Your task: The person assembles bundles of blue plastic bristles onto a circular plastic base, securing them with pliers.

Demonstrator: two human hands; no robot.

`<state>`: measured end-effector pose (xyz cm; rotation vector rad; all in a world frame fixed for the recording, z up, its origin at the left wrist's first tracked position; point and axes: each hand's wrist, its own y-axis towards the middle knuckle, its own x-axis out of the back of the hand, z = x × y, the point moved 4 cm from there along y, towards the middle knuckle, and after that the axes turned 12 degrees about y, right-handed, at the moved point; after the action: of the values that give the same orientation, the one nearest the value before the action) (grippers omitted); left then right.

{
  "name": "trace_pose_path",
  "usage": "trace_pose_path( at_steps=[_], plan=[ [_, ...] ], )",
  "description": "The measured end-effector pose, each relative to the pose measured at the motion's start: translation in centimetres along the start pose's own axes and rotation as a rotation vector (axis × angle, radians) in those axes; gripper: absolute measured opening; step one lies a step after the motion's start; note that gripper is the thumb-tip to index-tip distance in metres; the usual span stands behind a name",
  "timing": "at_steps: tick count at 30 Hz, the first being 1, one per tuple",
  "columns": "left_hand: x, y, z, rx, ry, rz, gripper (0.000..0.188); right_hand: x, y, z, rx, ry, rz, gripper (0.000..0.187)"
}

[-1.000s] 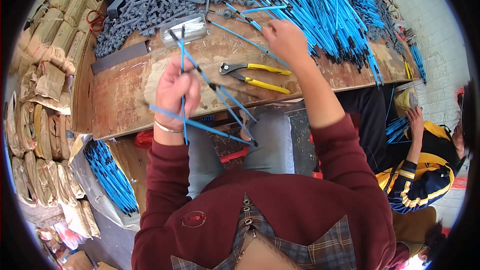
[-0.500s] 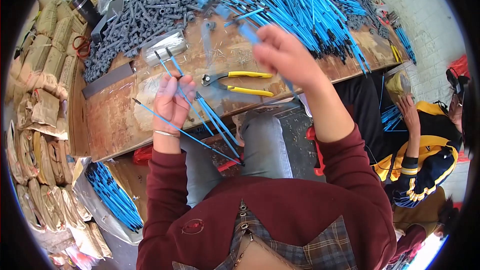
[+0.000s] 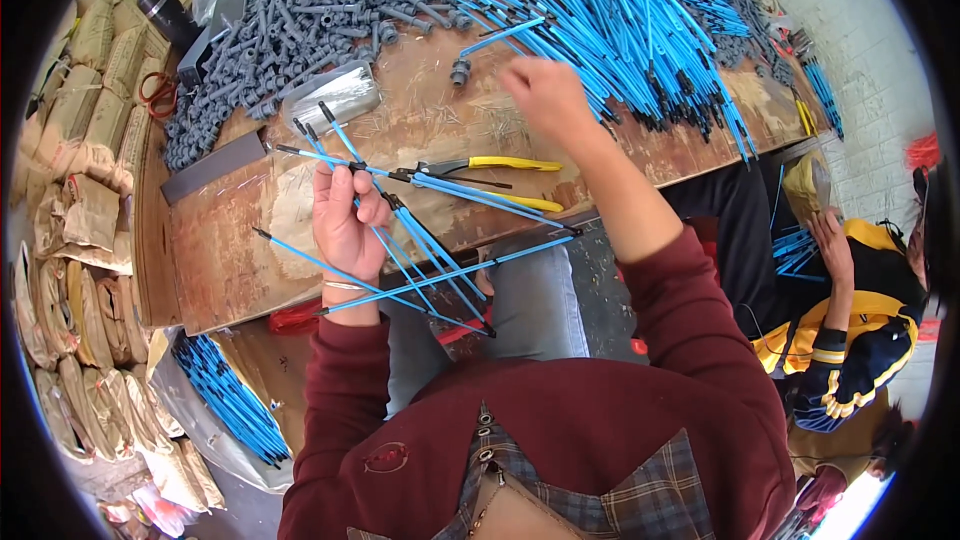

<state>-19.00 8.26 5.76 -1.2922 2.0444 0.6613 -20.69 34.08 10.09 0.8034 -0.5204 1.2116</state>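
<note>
My left hand (image 3: 348, 215) pinches several thin blue rods with black ends. They fan out from its fingertips. One folded pair of blue rods (image 3: 470, 188) passes over the pliers to a black joint at the right, then runs back across my left wrist. Other blue rods (image 3: 430, 240) hang past the table edge above my lap. My right hand (image 3: 548, 90) is closed above the table, beside the big pile of blue rods (image 3: 630, 40); its fingertips are hidden. Cutting pliers with yellow handles (image 3: 515, 164) lie under the held rods. A loose grey plastic fitting (image 3: 460, 73) sits left of my right hand.
Grey plastic fittings (image 3: 330, 20) cover the back of the wooden table (image 3: 225, 260). A clear box of thin metal pins (image 3: 335, 97) stands near the left hand, with pins scattered beside it. Blue rods (image 3: 230, 395) fill a bag at lower left. A co-worker's hand (image 3: 832, 245) is at right.
A second folded pair of blue rods now lies across my left hand and wrist. My right hand, earlier around a blurred blue piece, has come away from it and moved slightly left.
</note>
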Motion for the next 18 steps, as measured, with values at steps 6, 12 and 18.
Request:
trace_pose_path(
  at_steps=[6, 12, 18],
  plan=[
    [-3.6, -2.1, -0.9, -0.217, 0.157, -0.040, 0.019, -5.7, 4.8, 2.0, -0.016, -0.293, 0.234, 0.037],
    [-2.7, -6.4, -3.6, -0.120, 0.339, 0.289, 0.016, -4.3, 9.9, 8.0, 0.339, 0.540, -0.126, 0.045],
    [-3.6, -6.1, -4.2, -0.145, -0.183, 0.703, 0.014, 3.2, 10.3, -2.2, 0.101, -0.408, -0.171, 0.026]
  ],
)
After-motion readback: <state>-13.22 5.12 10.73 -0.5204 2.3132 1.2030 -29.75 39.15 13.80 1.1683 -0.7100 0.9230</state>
